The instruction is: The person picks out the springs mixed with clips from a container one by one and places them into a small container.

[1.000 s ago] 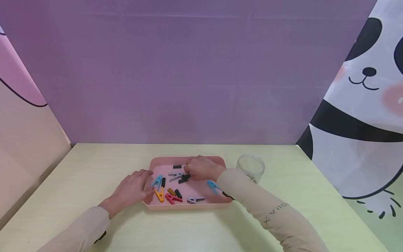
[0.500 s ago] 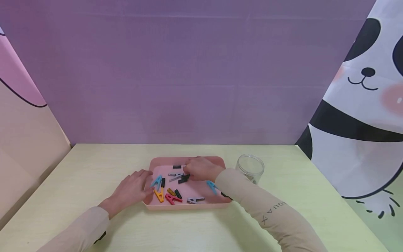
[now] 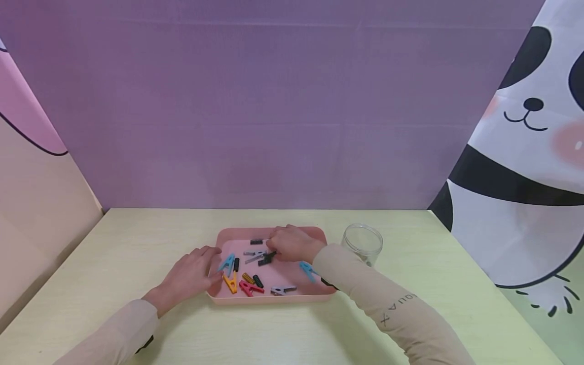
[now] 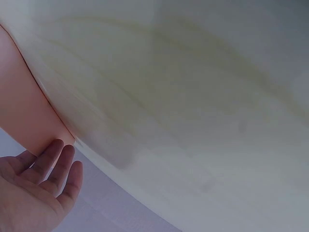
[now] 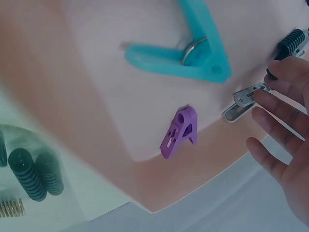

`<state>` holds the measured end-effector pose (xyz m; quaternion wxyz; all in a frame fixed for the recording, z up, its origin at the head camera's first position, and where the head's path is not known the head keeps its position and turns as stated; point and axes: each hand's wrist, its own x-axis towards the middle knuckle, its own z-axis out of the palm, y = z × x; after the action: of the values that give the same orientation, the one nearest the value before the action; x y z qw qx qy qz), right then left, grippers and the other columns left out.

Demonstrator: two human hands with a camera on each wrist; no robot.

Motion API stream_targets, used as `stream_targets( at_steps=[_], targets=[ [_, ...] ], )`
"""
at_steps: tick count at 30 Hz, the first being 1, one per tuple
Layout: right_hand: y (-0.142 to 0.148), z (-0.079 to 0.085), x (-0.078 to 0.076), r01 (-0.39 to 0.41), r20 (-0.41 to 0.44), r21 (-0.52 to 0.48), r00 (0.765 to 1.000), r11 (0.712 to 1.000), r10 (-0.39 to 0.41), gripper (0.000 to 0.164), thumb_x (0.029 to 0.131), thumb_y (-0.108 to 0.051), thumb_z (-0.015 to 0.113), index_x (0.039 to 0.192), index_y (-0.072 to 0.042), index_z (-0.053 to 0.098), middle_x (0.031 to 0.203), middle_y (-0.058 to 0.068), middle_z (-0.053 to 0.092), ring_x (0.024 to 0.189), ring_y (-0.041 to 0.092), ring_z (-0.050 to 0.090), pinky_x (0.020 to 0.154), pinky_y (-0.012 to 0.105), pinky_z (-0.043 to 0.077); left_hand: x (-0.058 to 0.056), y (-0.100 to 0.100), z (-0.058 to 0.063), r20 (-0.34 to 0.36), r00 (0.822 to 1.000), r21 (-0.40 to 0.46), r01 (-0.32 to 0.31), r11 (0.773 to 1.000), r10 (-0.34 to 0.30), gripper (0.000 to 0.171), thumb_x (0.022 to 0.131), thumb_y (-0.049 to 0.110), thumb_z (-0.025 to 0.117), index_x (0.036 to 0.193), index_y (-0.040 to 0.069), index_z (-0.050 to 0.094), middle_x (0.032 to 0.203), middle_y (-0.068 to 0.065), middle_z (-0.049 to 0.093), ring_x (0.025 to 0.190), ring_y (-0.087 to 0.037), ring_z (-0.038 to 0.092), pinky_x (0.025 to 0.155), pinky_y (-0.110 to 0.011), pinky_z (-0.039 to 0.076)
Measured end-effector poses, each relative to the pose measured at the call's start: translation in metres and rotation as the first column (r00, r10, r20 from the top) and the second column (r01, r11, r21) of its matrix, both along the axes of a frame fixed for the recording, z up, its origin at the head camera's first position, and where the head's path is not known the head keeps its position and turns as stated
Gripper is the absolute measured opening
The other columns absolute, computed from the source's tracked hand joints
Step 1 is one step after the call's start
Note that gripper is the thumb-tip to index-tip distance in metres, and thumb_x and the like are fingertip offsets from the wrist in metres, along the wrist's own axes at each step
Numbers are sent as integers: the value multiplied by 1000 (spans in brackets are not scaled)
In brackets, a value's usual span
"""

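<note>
In the head view a pink tray (image 3: 271, 299) holds loose clips and coiled springs. My left hand (image 3: 193, 271) is at its left rim; in the left wrist view, the relaxed fingers (image 4: 53, 166) touch the outer wall. Over the tray's back half, my right hand (image 3: 292, 244) reaches down and pinches a small black spring (image 5: 272, 75), mostly covered by the fingertips. Another black spring (image 3: 264, 262) lies just beside it. Grey clips (image 3: 253, 253) are near these fingers, and a black spring (image 3: 256, 242) lies farther back.
A clear jar (image 3: 363, 240) stands right of the tray; the right wrist view shows dark springs (image 5: 27, 174) in it. Blue clips (image 3: 307, 271), a yellow clip (image 3: 230, 284), a red clip (image 3: 251, 288) and a purple clip (image 5: 181, 130) lie in the tray.
The black spring at my right fingertips has tilted slightly, and the right hand has shifted only a little. My left hand and the tray stay in place.
</note>
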<state>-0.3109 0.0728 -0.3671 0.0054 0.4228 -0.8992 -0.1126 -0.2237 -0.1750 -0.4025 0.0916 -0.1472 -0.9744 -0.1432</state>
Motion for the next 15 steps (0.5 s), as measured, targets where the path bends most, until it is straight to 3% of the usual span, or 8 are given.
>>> stream_targets(
  at_steps=[7,15],
  targets=[
    [4,6,1,0,-1,-11,1000,1000,0,8,84,-22,64,92,-20,65,93,-7,60,92,13,53,96,42,44,0,0,-1,-20,1000,-6,9,1000,-10,55,77,33,67,121,4,52,119,-12,57,107,-30,55,88,-46,48],
    [13,10,-1,-8,-6,-16,1000,1000,8,3,84,-21,61,82,-20,61,89,-8,59,81,13,47,80,36,47,0,0,-1,-18,1000,-9,7,1000,-7,54,77,33,66,121,4,52,119,-13,57,106,-30,55,88,-46,48]
  ],
)
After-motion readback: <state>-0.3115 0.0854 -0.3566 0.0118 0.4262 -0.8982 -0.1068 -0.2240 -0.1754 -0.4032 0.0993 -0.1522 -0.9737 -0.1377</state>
